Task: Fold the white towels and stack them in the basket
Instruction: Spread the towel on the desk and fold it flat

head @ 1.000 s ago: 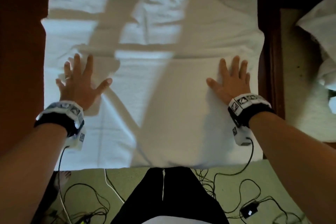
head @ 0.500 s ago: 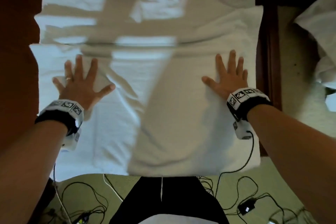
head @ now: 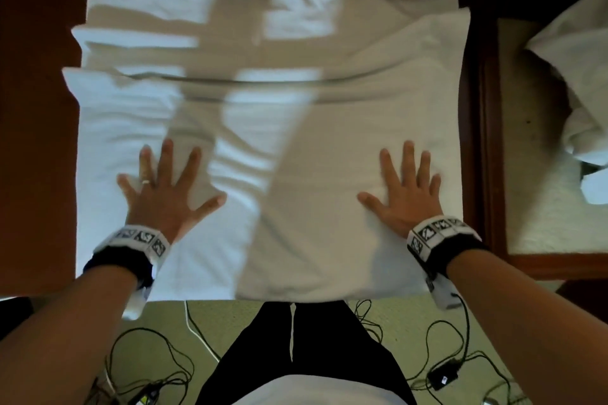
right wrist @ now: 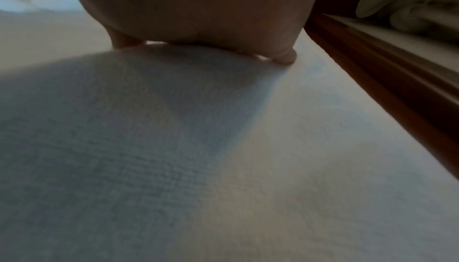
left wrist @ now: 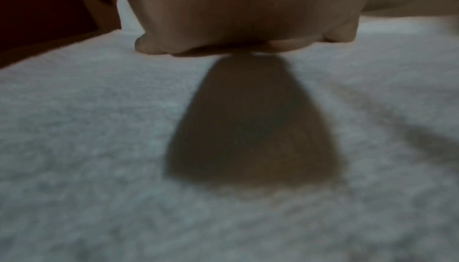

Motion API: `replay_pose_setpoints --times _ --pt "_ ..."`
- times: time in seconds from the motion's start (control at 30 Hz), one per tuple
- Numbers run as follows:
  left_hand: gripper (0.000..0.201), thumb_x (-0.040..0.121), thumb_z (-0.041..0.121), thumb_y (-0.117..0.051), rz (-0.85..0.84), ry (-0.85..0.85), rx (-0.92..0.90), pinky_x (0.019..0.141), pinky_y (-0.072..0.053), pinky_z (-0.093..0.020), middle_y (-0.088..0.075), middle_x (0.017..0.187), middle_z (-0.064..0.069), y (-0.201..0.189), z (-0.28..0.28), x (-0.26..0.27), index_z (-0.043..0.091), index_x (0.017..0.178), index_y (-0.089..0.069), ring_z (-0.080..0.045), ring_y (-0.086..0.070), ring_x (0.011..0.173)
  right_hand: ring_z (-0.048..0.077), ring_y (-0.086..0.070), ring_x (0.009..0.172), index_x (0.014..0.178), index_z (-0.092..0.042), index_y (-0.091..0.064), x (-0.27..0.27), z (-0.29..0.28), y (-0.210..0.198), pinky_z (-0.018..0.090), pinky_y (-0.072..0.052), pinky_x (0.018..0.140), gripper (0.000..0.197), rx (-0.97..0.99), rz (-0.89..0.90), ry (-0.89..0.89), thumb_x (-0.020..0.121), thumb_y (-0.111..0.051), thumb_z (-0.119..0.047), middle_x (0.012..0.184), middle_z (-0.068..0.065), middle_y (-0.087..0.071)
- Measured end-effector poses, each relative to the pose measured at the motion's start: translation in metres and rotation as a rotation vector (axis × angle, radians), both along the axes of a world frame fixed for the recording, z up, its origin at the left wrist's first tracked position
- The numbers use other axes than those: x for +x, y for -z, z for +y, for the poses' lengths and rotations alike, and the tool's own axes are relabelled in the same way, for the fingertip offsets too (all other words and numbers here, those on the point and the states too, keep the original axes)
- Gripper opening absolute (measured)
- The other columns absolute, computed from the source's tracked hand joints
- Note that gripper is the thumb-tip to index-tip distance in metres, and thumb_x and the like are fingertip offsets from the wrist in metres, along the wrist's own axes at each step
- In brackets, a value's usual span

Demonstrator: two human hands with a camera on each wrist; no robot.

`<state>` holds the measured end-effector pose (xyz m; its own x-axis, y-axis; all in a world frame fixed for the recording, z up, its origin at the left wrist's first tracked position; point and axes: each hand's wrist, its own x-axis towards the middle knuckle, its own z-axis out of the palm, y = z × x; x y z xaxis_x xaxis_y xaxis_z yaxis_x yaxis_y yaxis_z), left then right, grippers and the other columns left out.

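Covering most of the dark wooden surface (head: 36, 141), the white towel (head: 296, 148) lies spread with its far part already doubled over in layers, its near edge reaching the surface's near edge. Both grips are released: the left hand (head: 161, 194) and right hand (head: 408, 197) press flat, fingers splayed, on the towel's near half. Folding looks barely begun; further folds and stacking remain, and no basket is in view. Off the right edge lies another crumpled white towel (head: 579, 69). Cables (head: 427, 339) trail across the green floor (head: 329, 316).
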<state>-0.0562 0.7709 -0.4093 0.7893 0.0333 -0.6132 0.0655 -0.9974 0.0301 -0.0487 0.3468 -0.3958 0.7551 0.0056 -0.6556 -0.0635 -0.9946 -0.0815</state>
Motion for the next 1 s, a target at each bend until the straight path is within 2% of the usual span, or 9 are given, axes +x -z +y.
replay_pose_setpoints --times 0.17,0.27,0.43,0.5,0.63,0.77,0.87,0.93,1.0 --pt "0.095 0.076 0.093 -0.023 -0.033 -0.02 -0.055 0.114 0.001 -0.071 0.035 0.16 0.007 -0.005 -0.003 0.034 0.053 0.147 0.027 -0.03 0.023 0.151 0.035 0.027 0.146 0.152 -0.042 0.015 0.041 0.008 -0.005 0.062 0.002 0.118 0.094 0.005 -0.047 0.053 0.083 -0.034 -0.083 0.158 -0.001 0.036" --pt "0.094 0.079 0.093 -0.019 -0.071 -0.005 -0.081 0.116 -0.002 -0.069 0.034 0.161 0.004 -0.009 -0.001 0.003 0.05 0.148 0.027 -0.033 0.016 0.152 0.034 0.03 0.145 0.153 -0.043 0.014 0.019 0.016 -0.013 0.063 0.002 0.118 0.089 0.045 -0.065 0.056 0.086 -0.032 -0.08 0.156 -0.001 0.038" --pt "0.089 0.082 0.088 -0.004 -0.018 -0.018 -0.034 0.114 -0.007 -0.072 0.032 0.161 0.006 0.001 0.029 -0.096 0.043 0.156 0.013 -0.033 0.015 0.152 0.034 0.033 0.144 0.146 -0.054 0.022 -0.047 0.006 -0.007 0.07 -0.002 0.114 0.084 0.028 -0.011 -0.025 0.082 -0.022 -0.087 0.151 -0.009 0.046" --pt "0.088 0.085 0.085 -0.004 -0.032 -0.018 0.0 0.113 -0.01 -0.074 0.033 0.161 0.007 0.005 0.037 -0.106 0.039 0.158 0.01 -0.032 0.014 0.152 0.033 0.034 0.143 0.146 -0.055 0.022 -0.047 0.004 -0.004 0.07 0.0 0.114 0.085 0.019 -0.018 -0.008 0.081 -0.021 -0.089 0.15 -0.01 0.047" --pt "0.089 0.087 0.081 -0.011 -0.14 -0.056 -0.032 0.11 -0.008 -0.075 0.022 0.166 -0.001 0.004 0.015 -0.09 0.031 0.16 0.003 -0.04 0.005 0.153 0.032 0.032 0.145 0.148 -0.053 0.015 -0.043 0.016 -0.001 0.066 0.001 0.114 0.083 0.028 -0.061 0.068 0.083 -0.026 -0.085 0.154 -0.009 0.041" --pt "0.086 0.089 0.078 -0.016 -0.219 -0.025 -0.119 0.112 -0.007 -0.074 0.008 0.168 -0.007 0.002 -0.024 -0.083 0.032 0.16 -0.003 -0.041 0.001 0.152 0.027 0.015 0.151 0.157 -0.036 -0.004 -0.058 0.016 -0.009 0.055 -0.005 0.119 0.078 0.143 -0.185 0.295 0.094 -0.036 -0.069 0.164 0.0 0.019" --pt "0.084 0.088 0.078 -0.014 -0.211 0.005 -0.131 0.113 -0.006 -0.073 0.016 0.167 -0.002 0.013 -0.038 -0.092 0.035 0.16 -0.002 -0.036 0.007 0.153 0.023 -0.009 0.151 0.155 -0.018 -0.026 -0.079 -0.004 -0.008 0.041 -0.015 0.121 0.065 0.279 -0.354 0.61 0.1 -0.049 -0.044 0.165 0.008 -0.009" --pt "0.084 0.089 0.077 -0.017 -0.239 0.009 -0.125 0.112 -0.006 -0.074 0.019 0.167 0.0 0.021 -0.04 -0.097 0.035 0.16 -0.003 -0.036 0.007 0.153 0.029 -0.026 0.145 0.148 -0.01 -0.039 -0.097 -0.024 -0.006 0.038 -0.024 0.116 0.054 0.203 -0.469 0.71 0.099 -0.053 -0.027 0.157 0.014 -0.029" --pt "0.083 0.09 0.075 -0.021 -0.27 0.016 -0.111 0.11 -0.007 -0.075 0.016 0.167 -0.001 0.024 -0.041 -0.098 0.033 0.16 -0.006 -0.038 0.002 0.153 0.037 -0.039 0.132 0.14 -0.008 -0.048 -0.112 -0.043 -0.006 0.041 -0.033 0.106 0.045 0.073 -0.523 0.763 0.096 -0.053 -0.015 0.147 0.017 -0.041"
